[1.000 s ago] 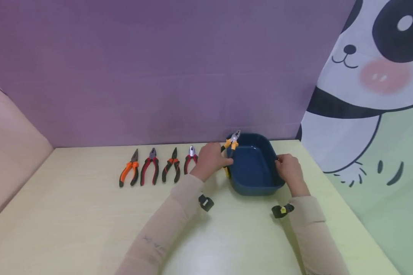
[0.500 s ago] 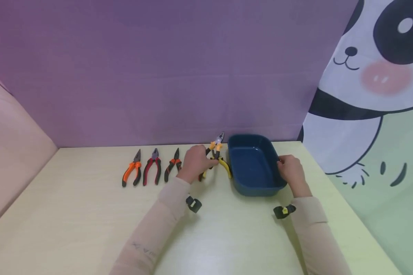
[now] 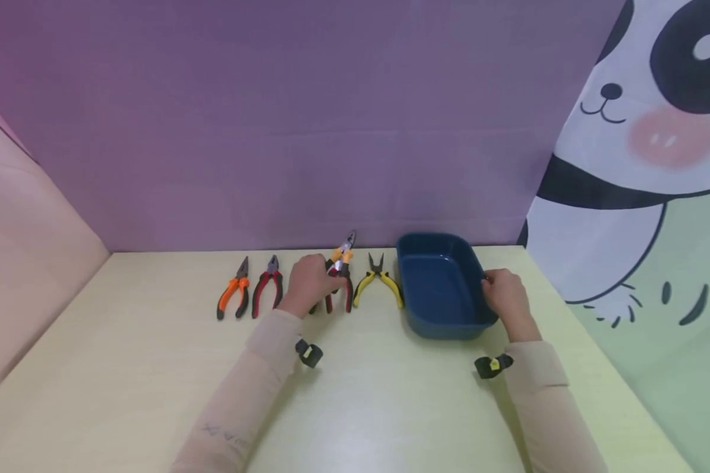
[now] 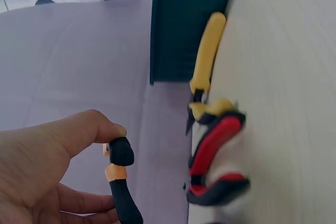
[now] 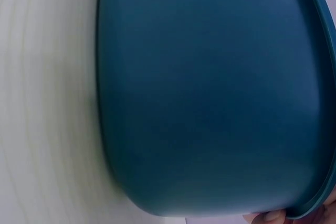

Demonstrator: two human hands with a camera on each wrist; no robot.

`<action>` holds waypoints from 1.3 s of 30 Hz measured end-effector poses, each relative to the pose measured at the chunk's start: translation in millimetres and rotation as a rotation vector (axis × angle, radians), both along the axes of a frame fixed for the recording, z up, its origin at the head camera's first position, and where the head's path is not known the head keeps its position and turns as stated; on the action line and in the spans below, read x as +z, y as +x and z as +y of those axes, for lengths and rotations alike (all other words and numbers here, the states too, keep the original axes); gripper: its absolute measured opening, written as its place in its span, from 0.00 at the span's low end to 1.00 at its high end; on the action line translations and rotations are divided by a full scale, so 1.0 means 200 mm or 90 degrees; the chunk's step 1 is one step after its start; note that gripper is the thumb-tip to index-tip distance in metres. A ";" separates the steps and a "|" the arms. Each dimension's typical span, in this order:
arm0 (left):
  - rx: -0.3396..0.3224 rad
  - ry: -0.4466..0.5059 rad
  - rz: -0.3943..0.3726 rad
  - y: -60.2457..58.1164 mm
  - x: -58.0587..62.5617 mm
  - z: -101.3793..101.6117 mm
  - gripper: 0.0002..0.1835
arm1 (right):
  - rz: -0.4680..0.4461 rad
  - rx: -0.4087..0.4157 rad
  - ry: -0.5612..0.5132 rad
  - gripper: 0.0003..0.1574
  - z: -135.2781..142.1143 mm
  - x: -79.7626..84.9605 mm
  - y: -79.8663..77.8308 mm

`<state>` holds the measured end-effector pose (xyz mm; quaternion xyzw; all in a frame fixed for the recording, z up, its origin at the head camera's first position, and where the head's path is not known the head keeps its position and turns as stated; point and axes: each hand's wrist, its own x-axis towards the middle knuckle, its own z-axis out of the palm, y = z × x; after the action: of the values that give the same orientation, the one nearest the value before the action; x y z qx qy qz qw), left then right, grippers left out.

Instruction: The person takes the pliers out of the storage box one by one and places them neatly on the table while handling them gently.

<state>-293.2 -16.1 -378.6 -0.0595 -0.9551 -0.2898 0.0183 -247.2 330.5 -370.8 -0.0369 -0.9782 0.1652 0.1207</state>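
Observation:
My left hand [image 3: 307, 286] pinches a pair of combination pliers [image 3: 346, 247] with black and yellow-orange handles, raised over the row of tools. In the left wrist view, thumb and fingers lie at its black handles [image 4: 127, 203]. Below it are red-and-black pliers [image 3: 349, 292], partly covered. Yellow-handled needle-nose pliers [image 3: 393, 287] lie between these and a dark blue plastic bin [image 3: 446, 330]. My right hand [image 3: 505, 299] grips the bin's right rim; in the right wrist view the bin's wall [image 5: 210, 103] fills most of the picture and only fingertips show.
Orange-and-black pliers [image 3: 231, 290] and another red-and-black pair [image 3: 262, 289] lie left of my left hand. A further pair is mostly hidden behind that hand. The light wood table [image 3: 390, 401] meets a purple backdrop [image 3: 272, 164] behind the row.
My left hand has carried the held pliers leftward, from over the bin's left rim to above the red-and-black pliers. The yellow pliers are now uncovered. My right hand stays on the bin.

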 end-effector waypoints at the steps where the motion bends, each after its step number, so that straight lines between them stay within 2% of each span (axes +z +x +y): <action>1: 0.002 0.001 -0.003 0.00 -0.01 -0.01 0.20 | 0.002 0.001 0.002 0.16 0.00 0.00 0.00; 8: 0.008 0.026 -0.005 -0.01 -0.03 -0.12 0.20 | 0.006 0.004 -0.002 0.16 0.00 0.01 0.00; 14: 0.024 0.006 -0.027 0.00 -0.04 -0.22 0.21 | 0.000 0.007 -0.001 0.16 0.00 0.01 0.00; 20: 0.046 -0.005 -0.049 -0.03 -0.06 -0.33 0.21 | -0.008 0.002 0.000 0.17 -0.01 0.01 -0.01; 25: 0.046 -0.026 -0.035 -0.04 -0.07 -0.42 0.21 | -0.009 0.004 -0.001 0.17 0.00 0.00 -0.01; 31: 0.066 -0.067 0.001 -0.03 -0.05 -0.52 0.22 | -0.004 0.003 -0.001 0.16 -0.01 0.00 0.00; 35: 0.068 -0.062 -0.015 -0.03 -0.06 -0.59 0.23 | -0.006 -0.001 -0.001 0.17 0.00 0.00 0.00; 39: 0.077 -0.030 -0.045 -0.02 -0.06 -0.65 0.22 | -0.008 -0.002 -0.004 0.17 0.00 -0.01 0.00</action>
<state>-297.2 -147.0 -390.8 0.0078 -0.9635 -0.2675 0.0008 -247.7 331.2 -372.1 -0.0397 -0.9784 0.1676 0.1146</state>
